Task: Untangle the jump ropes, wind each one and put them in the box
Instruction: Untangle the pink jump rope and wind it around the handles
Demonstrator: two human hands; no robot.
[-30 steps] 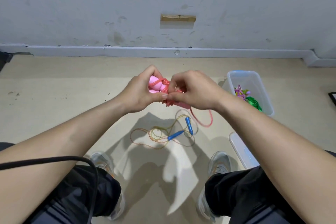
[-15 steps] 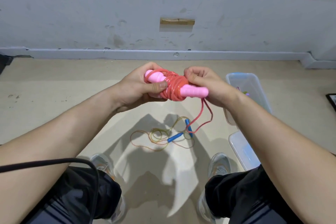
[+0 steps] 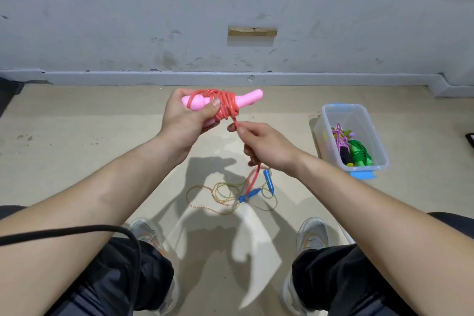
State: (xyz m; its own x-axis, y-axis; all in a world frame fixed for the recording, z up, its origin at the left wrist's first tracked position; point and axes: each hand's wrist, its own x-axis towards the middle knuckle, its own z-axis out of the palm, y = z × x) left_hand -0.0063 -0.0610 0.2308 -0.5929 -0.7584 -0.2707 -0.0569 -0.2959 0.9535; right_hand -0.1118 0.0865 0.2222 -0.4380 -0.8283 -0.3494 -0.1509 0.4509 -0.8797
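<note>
Head view: the left grip [image 3: 184,115] is closed round the pink jump rope [image 3: 225,105], thumb pressed over its red coils, and holds the bundle up in the air toward the floor's far edge by the wall. The pink handles [image 3: 252,96] sit inside the wraps, one end poking out to the right. The right grip [image 3: 269,149], just below and right of the bundle, pinches the loose red strand [image 3: 252,177] between thumb and forefinger where it leaves the coils. The strand runs through the curled fingers and hangs in a loop toward the floor [image 3: 77,161].

Beneath the hands, just beyond the person's shoes [image 3: 313,236], a thin multicoloured rope with blue handles [image 3: 230,195] lies unwound in loose, overlapping loops. Toward the floor's right edge stands the clear plastic box [image 3: 331,115], with a blue piece [image 3: 364,174] showing under its near end. Inside it a wound green rope [image 3: 360,152] and a wound purple rope [image 3: 341,141] lie side by side. A black cable [image 3: 102,228] crosses the left forearm.
</note>
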